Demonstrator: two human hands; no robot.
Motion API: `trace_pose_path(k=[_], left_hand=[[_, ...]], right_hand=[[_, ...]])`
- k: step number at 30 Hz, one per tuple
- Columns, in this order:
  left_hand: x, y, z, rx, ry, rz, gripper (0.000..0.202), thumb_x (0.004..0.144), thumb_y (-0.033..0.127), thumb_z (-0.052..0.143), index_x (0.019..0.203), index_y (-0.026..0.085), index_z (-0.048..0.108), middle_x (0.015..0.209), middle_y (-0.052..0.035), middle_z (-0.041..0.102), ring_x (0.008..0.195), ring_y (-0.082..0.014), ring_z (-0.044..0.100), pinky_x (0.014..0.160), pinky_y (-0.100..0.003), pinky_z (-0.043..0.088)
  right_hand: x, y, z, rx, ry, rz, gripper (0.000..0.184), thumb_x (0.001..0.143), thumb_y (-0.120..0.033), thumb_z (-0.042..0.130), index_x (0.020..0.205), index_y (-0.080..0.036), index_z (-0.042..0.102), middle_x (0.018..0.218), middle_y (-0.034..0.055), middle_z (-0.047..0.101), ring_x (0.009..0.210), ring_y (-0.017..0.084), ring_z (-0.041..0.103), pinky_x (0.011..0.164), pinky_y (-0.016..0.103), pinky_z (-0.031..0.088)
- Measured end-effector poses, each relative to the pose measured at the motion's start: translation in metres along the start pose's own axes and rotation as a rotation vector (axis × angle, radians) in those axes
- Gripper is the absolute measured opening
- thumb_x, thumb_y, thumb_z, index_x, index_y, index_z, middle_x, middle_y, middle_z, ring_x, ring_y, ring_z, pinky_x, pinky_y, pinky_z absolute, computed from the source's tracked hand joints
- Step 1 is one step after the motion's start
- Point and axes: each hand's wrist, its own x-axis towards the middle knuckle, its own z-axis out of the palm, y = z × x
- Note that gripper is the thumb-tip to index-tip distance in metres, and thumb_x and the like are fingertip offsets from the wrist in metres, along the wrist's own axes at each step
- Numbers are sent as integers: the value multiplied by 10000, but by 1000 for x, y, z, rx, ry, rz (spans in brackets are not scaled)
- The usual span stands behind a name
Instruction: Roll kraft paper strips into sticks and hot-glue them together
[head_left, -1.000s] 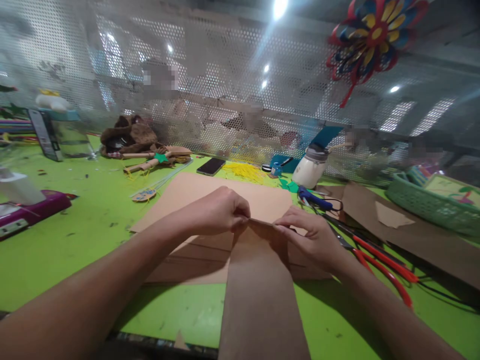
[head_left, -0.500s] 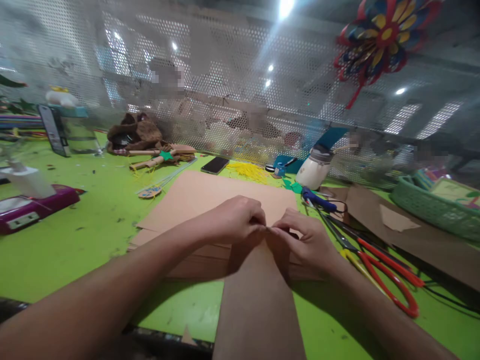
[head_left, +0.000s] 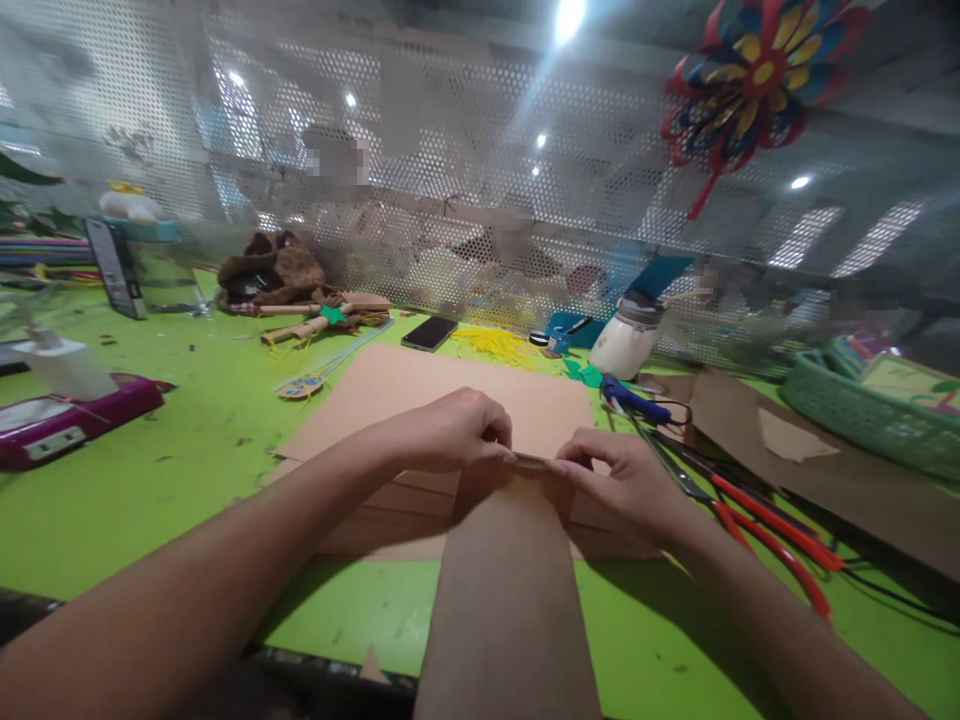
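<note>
A long brown cardboard strip point(head_left: 506, 600) runs from the near table edge up to my hands. My left hand point(head_left: 450, 430) is closed, its fingers pinching the strip's far edge from the left. My right hand point(head_left: 626, 485) pinches the same edge from the right, fingers curled. The two hands sit a small gap apart along that edge. Under them lies a stack of larger tan cardboard sheets point(head_left: 420, 390) on the green table point(head_left: 150, 470).
Red-handled scissors point(head_left: 757, 530) and a blue-handled tool point(head_left: 634, 398) lie right of my right hand. Behind are a white jar point(head_left: 626, 340), a phone point(head_left: 429, 333), yellow strips point(head_left: 495, 345) and brown sheets point(head_left: 817, 470). A green basket point(head_left: 862, 410) stands far right, a magenta device point(head_left: 67, 420) far left.
My hands closed together at the strip's far edge half a second ago, then slid a little apart along it. The view shifted slightly.
</note>
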Motion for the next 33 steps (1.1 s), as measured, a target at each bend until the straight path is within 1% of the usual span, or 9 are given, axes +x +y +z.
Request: trace_pose_path(k=[5,12,16,19,22,24,26,28,33], left_hand=[[0,-7,-3,22,-64,22,220,730,110,527,867,156,693,769,-14,662,676,-108,549,603,-188,371],[-1,-8,-10,-9,-74,25,199,732,86,532,860,143,673,757,-10,639,667,-105,526,607,-192,364],[-1,-11,-13,-253,-116,18,122,768,159,556,852,136,641,738,1,609,685,-109,517,637,-204,376],[-1,-9,-10,-544,-155,58,102,779,204,579,847,141,623,763,6,591,737,-114,517,701,-222,394],[-1,-2,1,-799,-228,80,129,786,234,600,879,147,621,786,2,590,754,-116,525,743,-245,412],[-1,3,11,-926,-293,81,146,790,252,609,890,148,630,786,-4,599,739,-115,537,748,-256,426],[-1,9,21,-1042,-314,79,147,784,265,625,870,147,642,788,-7,610,735,-112,548,757,-254,433],[-1,12,27,-1156,-304,70,172,761,281,655,868,147,653,820,-12,623,756,-112,562,774,-250,436],[-5,21,31,-1297,-308,1,361,617,382,763,874,148,667,868,-42,650,805,-158,588,806,-291,447]], right_hand=[[0,9,0,139,-51,189,202,777,-300,573,664,-153,652,604,14,608,588,147,529,528,245,388],[1,12,-6,411,-34,226,162,738,-315,646,761,-162,697,703,19,628,684,155,543,626,266,415],[1,22,-9,697,34,211,260,809,-414,593,833,-185,714,692,18,620,683,140,551,677,274,439],[-1,22,-10,826,60,152,246,836,-390,579,989,-229,686,786,17,616,722,126,550,695,258,443],[-4,8,-11,768,-129,46,366,797,-306,646,1160,-286,600,920,23,599,820,144,549,717,261,442],[-5,-3,-13,658,-242,-69,309,822,-294,614,1129,-271,628,929,37,578,853,159,539,756,289,437],[-7,-11,-15,539,-252,-159,204,846,-277,580,1019,-244,684,874,37,559,834,160,532,769,303,428],[-8,-15,-18,478,-220,-206,167,856,-265,565,955,-237,697,842,33,549,821,161,529,771,313,426],[-11,-19,-19,376,-195,-226,163,845,-241,581,977,-237,676,845,28,539,831,161,514,785,319,411]])
